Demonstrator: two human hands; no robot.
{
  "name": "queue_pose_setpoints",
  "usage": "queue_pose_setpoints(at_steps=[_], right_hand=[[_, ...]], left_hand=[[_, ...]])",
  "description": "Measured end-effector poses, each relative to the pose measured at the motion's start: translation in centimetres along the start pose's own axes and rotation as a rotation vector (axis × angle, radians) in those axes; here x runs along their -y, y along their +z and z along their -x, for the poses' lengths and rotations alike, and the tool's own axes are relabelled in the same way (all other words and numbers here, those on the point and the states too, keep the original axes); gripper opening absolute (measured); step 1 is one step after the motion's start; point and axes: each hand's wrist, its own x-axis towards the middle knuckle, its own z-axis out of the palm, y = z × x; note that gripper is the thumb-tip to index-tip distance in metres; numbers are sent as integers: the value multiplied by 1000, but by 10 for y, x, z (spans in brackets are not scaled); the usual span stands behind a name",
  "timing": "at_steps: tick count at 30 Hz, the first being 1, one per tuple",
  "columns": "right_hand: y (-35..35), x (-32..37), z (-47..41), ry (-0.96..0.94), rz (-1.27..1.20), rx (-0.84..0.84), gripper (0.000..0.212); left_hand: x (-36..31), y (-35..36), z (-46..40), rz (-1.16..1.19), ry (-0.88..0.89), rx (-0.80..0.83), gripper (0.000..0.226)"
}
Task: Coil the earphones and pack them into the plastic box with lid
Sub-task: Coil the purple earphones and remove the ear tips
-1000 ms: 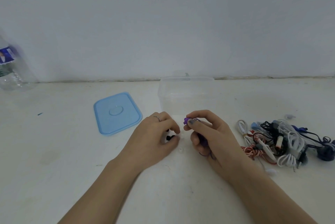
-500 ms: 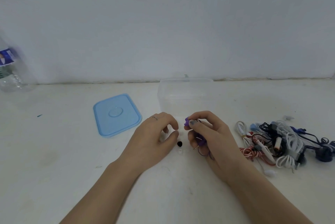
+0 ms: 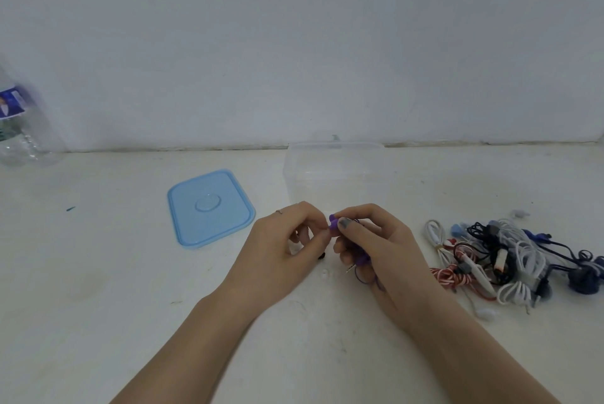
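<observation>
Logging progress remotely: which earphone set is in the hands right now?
The purple earphones, pinched between left hand and right hand before the clear box. The white, red-striped and dark sets lie in the pile to the right.

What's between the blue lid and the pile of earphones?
In the head view, both hands: the left hand and the right hand, pinching a purple earphone between lid and pile.

The white surface [image 3: 98,289] has a few things lying on it. A blue lid [image 3: 209,207] lies flat, and a clear box [image 3: 333,168] stands just beside it. A pile of tangled earphones [image 3: 510,260] (white, red, black and blue) sits at the right. A bottle [image 3: 19,129] stands far left.
</observation>
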Motion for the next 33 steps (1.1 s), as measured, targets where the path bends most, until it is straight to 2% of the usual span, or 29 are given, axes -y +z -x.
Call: queue_pose_setpoints(at_steps=[6, 18, 28, 33], right_hand=[[0, 0, 0, -1, -7, -5, 9], [3, 1, 3, -26, -28, -17, 4], [4, 0, 1, -28, -34, -46, 5], [2, -2, 0, -1, -30, -34, 6]], left_hand=[[0, -1, 0, 25, -34, 7, 23], [-2, 1, 1, 70, -57, 15, 20], [-3, -1, 1, 47, -13, 17, 29], [-4, -2, 1, 46, 21, -9, 17]])
